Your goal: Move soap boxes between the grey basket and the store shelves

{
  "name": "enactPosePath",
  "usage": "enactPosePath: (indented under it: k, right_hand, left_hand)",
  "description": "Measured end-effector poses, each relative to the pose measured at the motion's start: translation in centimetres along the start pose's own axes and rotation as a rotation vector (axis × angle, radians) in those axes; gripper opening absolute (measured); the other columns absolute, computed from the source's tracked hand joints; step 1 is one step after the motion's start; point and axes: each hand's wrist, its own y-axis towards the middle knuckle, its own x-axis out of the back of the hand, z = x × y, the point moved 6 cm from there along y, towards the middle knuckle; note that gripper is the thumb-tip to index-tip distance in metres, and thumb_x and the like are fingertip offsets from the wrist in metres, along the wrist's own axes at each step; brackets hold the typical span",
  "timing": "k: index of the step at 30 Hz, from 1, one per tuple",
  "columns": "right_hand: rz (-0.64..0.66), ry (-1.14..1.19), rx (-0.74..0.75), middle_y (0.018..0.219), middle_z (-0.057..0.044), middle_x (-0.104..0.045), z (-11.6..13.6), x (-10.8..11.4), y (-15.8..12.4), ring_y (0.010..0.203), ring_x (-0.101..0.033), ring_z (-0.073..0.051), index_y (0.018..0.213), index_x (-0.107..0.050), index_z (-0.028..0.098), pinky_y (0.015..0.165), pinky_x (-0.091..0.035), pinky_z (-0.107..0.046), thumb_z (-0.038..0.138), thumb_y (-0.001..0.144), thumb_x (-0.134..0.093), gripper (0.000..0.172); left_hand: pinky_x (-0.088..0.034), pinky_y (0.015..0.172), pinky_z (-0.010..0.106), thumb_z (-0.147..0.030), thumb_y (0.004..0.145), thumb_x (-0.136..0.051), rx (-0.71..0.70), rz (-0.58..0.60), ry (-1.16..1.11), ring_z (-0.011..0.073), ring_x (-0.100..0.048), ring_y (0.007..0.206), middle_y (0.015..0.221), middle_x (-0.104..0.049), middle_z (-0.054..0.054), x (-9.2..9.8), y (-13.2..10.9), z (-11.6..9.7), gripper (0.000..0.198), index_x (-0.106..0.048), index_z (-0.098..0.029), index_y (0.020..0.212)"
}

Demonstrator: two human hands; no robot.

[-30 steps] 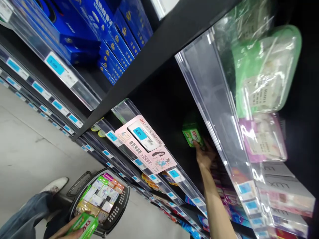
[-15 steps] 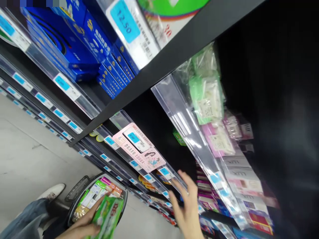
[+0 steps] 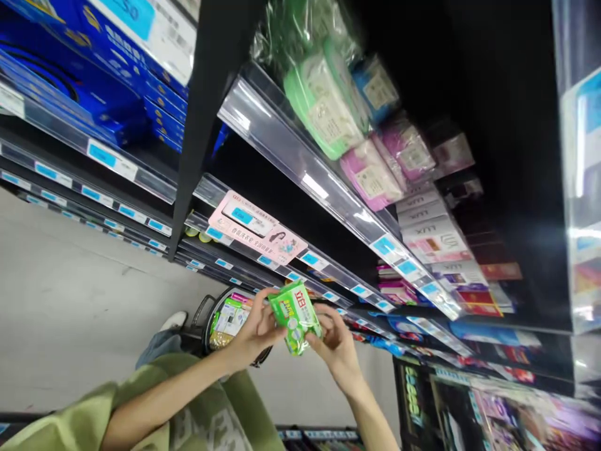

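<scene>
A green plastic-wrapped packet of soap [image 3: 295, 316] with red and white lettering is held up in front of the shelves, tilted. My left hand [image 3: 257, 331] grips it from the left, thumb across its front. On the other side my right hand [image 3: 337, 349] pinches its lower right edge, fingers curled behind it. Beneath the left hand stands a dark basket [image 3: 206, 335], partly covered by my arm, with green, white and pink packets inside.
A shelf edge with a pink price sign [image 3: 256, 228] runs just beyond the hands. The shelf above holds green and pink wrapped packs [image 3: 323, 106] and white boxes [image 3: 429, 228]. Blue boxes [image 3: 103, 81] fill the upper left. A shoe [image 3: 174, 321] rests on the grey floor [image 3: 84, 294].
The green packet has come up from over the basket. My right hand has left the shelf edge and now holds the packet with the left. The view has turned and shifted right.
</scene>
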Motion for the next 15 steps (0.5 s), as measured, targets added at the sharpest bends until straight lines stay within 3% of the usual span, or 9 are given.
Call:
enactPosePath:
  k: [4,7,11,13,15]
  right_hand:
    - [-0.027,-0.012,-0.004,0.104,-0.006,-0.077,0.3,1.5,0.1,0.092,-0.071,-0.020,0.123,-0.060,0.026,0.077,-0.057,-0.028,0.029,0.075,-0.088,0.055]
    - [0.001,-0.046,0.008,0.105,-0.006,-0.077,0.6,1.1,0.3,0.093,-0.071,-0.020,0.118,-0.065,0.024,0.077,-0.056,-0.027,0.033,0.078,-0.086,0.046]
    - [0.111,-0.213,0.015,0.112,-0.007,-0.076,1.5,-0.1,0.6,0.102,-0.070,-0.022,0.121,-0.070,0.023,0.085,-0.056,-0.030,0.030,0.072,-0.089,0.054]
    - [0.130,-0.345,0.018,0.110,-0.007,-0.077,2.2,0.4,0.7,0.100,-0.071,-0.024,0.117,-0.074,0.022,0.087,-0.057,-0.032,0.027,0.064,-0.093,0.057]
    - [0.050,-0.460,0.086,0.104,-0.008,-0.078,3.5,2.0,1.4,0.095,-0.072,-0.026,0.108,-0.077,0.020,0.088,-0.058,-0.036,0.027,0.057,-0.096,0.055]
  left_hand:
    - [-0.051,0.086,0.027,-0.031,0.096,-0.070,0.043,0.059,-0.009,0.0151,-0.063,0.100,0.111,-0.063,0.002,0.1,0.3,-0.5,0.038,-0.043,-0.032,0.123]
    - [-0.055,0.091,0.035,-0.032,0.096,-0.069,0.077,0.066,-0.021,0.0228,-0.063,0.115,0.131,-0.059,0.007,0.1,0.0,-0.5,0.052,-0.039,-0.036,0.138]
    - [-0.049,0.108,0.044,-0.035,0.095,-0.069,0.033,0.047,0.060,0.0317,-0.054,0.135,0.150,-0.052,0.011,-0.3,-0.8,-0.5,0.065,-0.038,-0.035,0.152]
    - [-0.042,0.116,0.046,-0.036,0.096,-0.068,0.028,0.049,0.127,0.0334,-0.049,0.141,0.154,-0.050,0.010,-0.7,-1.5,-0.6,0.062,-0.043,-0.034,0.152]
    - [-0.039,0.119,0.048,-0.036,0.098,-0.065,0.034,0.073,0.193,0.0334,-0.046,0.144,0.162,-0.042,0.008,-1.1,-2.1,-0.9,0.063,-0.040,-0.036,0.156]
